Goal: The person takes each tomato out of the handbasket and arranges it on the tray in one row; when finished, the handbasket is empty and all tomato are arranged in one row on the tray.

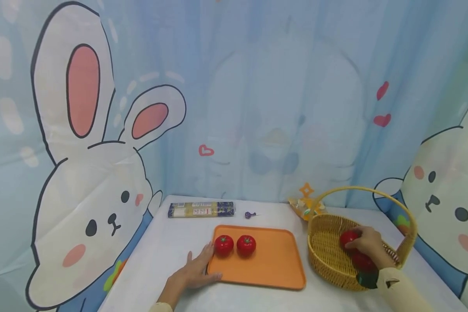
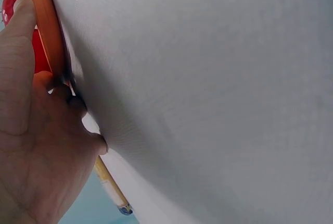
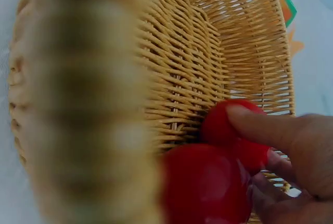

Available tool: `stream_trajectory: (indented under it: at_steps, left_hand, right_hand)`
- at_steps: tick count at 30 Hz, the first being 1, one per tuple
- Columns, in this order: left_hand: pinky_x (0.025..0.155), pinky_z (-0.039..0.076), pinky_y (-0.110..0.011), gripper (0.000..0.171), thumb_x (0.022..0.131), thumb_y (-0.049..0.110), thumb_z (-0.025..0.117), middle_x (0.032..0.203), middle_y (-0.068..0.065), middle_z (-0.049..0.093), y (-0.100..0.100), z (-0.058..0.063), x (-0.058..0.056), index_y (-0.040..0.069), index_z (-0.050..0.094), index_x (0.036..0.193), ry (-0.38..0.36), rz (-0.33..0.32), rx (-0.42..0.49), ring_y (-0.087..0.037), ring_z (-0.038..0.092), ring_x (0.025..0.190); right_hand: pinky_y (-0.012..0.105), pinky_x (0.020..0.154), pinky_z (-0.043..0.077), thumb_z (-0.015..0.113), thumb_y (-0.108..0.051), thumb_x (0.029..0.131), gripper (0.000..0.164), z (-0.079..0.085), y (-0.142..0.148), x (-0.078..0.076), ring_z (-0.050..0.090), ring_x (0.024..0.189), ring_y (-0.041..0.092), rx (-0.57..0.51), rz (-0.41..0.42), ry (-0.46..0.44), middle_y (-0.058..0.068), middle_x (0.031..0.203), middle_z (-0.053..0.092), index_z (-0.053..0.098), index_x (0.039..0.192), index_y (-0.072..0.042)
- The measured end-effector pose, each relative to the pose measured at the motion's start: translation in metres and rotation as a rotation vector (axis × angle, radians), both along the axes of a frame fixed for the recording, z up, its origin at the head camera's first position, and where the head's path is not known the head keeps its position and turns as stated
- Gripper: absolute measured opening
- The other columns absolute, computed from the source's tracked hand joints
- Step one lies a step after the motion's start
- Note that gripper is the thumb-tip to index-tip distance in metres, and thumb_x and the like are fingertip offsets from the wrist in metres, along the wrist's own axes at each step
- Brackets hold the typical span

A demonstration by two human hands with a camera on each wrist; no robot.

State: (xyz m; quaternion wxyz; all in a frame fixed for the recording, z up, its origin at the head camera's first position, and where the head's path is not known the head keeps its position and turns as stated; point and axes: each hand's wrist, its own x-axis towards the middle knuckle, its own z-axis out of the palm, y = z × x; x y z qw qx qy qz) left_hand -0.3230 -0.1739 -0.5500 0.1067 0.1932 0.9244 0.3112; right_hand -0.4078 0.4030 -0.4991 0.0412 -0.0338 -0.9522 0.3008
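Observation:
On the white table lies an orange tray with two red tomatoes side by side in its back left part. My left hand rests at the tray's left side with fingers extended and spread. Its thumb lies against the rim in the left wrist view. To the right stands a wicker basket with a tall handle. Inside it, my right hand grips a red tomato, thumb on top. Another round red thing sits right beside that tomato, partly hidden under the wrist in the head view.
A navy and gold flat package lies at the back left. Near it is a small purple lollipop. An orange-yellow packet leans behind the basket, whose handle arches over the right forearm. A printed curtain hangs behind the table.

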Motion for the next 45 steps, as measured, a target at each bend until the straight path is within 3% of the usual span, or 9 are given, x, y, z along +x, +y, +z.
stream_trajectory:
  at_steps: [5, 10, 21, 28, 37, 45]
  left_hand:
    - [0.125, -0.004, -0.079, 0.102, 0.100, 0.062, 0.068, 0.180, -0.015, 0.016, 0.002, 0.000, 0.002, 0.005, 0.023, 0.172, -0.002, 0.001, -0.016, -0.041, 0.015, 0.166]
    - [0.125, -0.006, -0.078, 0.104, 0.099, 0.062, 0.069, 0.181, -0.016, 0.015, 0.003, 0.000, 0.001, 0.007, 0.020, 0.173, -0.020, 0.006, -0.018, -0.042, 0.014, 0.166]
    - [0.124, -0.010, -0.077, 0.108, 0.099, 0.068, 0.066, 0.181, -0.017, 0.013, -0.007, -0.003, 0.004, 0.007, 0.016, 0.173, 0.004, 0.009, 0.005, -0.044, 0.011, 0.165]
    - [0.124, -0.011, -0.077, 0.105, 0.100, 0.063, 0.067, 0.181, -0.014, 0.011, -0.004, -0.003, 0.002, 0.008, 0.016, 0.173, 0.006, 0.001, 0.004, -0.041, 0.011, 0.166]
    - [0.124, -0.009, -0.078, 0.104, 0.100, 0.063, 0.066, 0.181, -0.014, 0.012, 0.004, -0.004, 0.001, 0.008, 0.018, 0.173, -0.006, -0.003, 0.000, -0.040, 0.011, 0.167]
    - [0.125, -0.006, -0.078, 0.102, 0.100, 0.062, 0.067, 0.181, -0.013, 0.013, 0.001, -0.001, 0.003, 0.009, 0.019, 0.173, 0.000, 0.008, -0.024, -0.037, 0.014, 0.167]
  right_hand:
    - [0.074, 0.090, 0.054, 0.093, -0.015, 0.078, 0.074, -0.003, -0.006, 0.001, 0.061, 0.110, 0.060, 0.028, 0.028, -0.036, 0.046, 0.121, 0.059, 0.056, 0.130, 0.023]
    - [0.072, 0.088, 0.055, 0.091, -0.010, 0.076, 0.070, 0.000, -0.011, 0.004, 0.062, 0.107, 0.058, 0.024, 0.027, -0.018, 0.045, 0.119, 0.060, 0.055, 0.127, 0.023]
    - [0.074, 0.092, 0.054, 0.090, -0.013, 0.077, 0.078, 0.005, -0.028, 0.005, 0.061, 0.113, 0.060, 0.023, 0.076, 0.002, 0.045, 0.128, 0.059, 0.053, 0.137, 0.020]
    - [0.070, 0.088, 0.056, 0.092, -0.020, 0.078, 0.072, 0.007, -0.031, 0.006, 0.064, 0.106, 0.057, 0.075, 0.131, 0.051, 0.043, 0.117, 0.065, 0.060, 0.126, 0.023]
    - [0.062, 0.082, 0.060, 0.090, -0.024, 0.083, 0.074, 0.010, -0.033, 0.010, 0.065, 0.100, 0.052, 0.046, 0.084, 0.027, 0.041, 0.112, 0.064, 0.053, 0.128, 0.023]
    - [0.069, 0.092, 0.055, 0.090, -0.026, 0.084, 0.086, 0.010, -0.042, 0.013, 0.060, 0.111, 0.059, 0.015, 0.075, 0.006, 0.047, 0.125, 0.057, 0.046, 0.138, 0.024]
